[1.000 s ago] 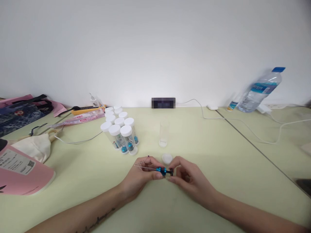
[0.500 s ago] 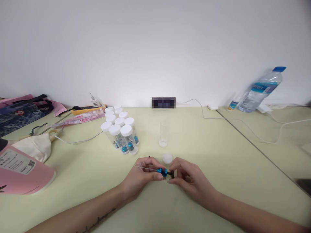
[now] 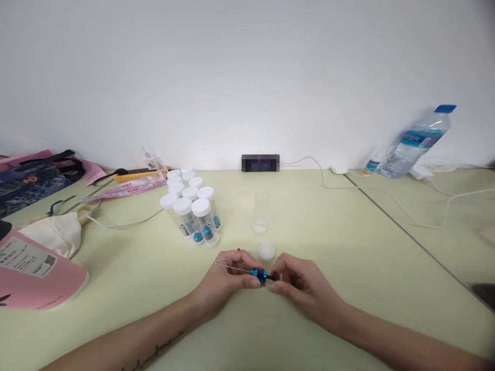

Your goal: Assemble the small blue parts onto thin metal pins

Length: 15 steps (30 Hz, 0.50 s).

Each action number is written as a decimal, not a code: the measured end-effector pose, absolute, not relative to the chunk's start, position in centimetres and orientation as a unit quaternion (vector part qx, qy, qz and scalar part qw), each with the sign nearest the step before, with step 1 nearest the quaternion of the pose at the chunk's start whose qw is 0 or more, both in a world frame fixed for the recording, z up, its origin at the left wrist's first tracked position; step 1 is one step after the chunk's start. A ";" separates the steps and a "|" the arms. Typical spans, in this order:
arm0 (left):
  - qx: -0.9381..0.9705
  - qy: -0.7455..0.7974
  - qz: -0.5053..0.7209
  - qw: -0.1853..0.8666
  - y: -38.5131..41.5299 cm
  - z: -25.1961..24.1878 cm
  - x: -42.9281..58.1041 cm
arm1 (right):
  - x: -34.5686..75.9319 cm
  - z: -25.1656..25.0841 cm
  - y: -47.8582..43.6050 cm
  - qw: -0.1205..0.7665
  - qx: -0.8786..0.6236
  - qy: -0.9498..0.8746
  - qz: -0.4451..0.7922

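Observation:
My left hand [image 3: 228,275] pinches a small blue-and-black metal tool [image 3: 258,275] between thumb and fingers. A thin bent wire [image 3: 228,264] runs from the blue body toward the left, ending in a small dark tip. At the tool's other side, the fingers of my right hand [image 3: 296,278] close around its black end [image 3: 274,276]. Just beyond the hands, a white cap [image 3: 266,251] lies on the table. Farther back, an uncapped clear tube [image 3: 261,212] stands upright.
Several white-capped clear tubes [image 3: 201,208] with blue pieces inside stand in a group at left. A pink cup [image 3: 46,278] leans in at the left edge. Back right are a water bottle [image 3: 417,144] and a white cable [image 3: 386,190]. A small dark display [image 3: 260,163] sits against the wall.
My right fingers have shifted slightly around the black end, which appears turned. My left hand and the blue body hardly move.

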<state>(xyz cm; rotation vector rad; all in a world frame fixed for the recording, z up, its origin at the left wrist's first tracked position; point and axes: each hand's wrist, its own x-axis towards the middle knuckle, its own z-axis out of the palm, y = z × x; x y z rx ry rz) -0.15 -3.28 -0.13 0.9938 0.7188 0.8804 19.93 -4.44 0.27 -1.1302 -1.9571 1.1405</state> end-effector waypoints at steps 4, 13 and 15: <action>0.450 0.327 0.394 0.732 -3.3 -0.1 -0.2 | 20.0 0.3 -4.4 0.289 -0.422 -0.747 0.425; 0.456 0.318 0.391 0.734 -3.2 -0.3 -0.2 | 19.9 0.3 -4.4 0.287 -0.415 -0.736 0.451; 0.457 0.315 0.392 0.734 -3.2 -0.3 -0.2 | 19.9 0.4 -4.4 0.279 -0.416 -0.742 0.445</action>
